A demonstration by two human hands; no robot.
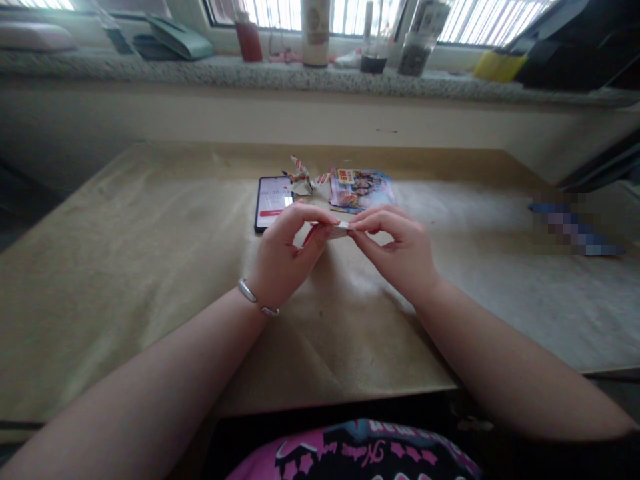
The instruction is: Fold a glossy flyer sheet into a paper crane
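My left hand and my right hand meet over the middle of the table, thumbs and fingers pinched. Between them they grip a small folded piece of white paper, mostly covered by the fingertips. Just beyond my left hand lies a phone with a lit screen, partly hidden by that hand. Behind the fingers are crumpled, torn paper pieces with red print. To their right a colourful printed leaflet or packet lies flat, close past my right fingers.
The table has a tan cover. A blurred blue-purple strip lies near its right edge. Along the back, a speckled windowsill carries a red jar, a white bottle, a teal case and a dark bag.
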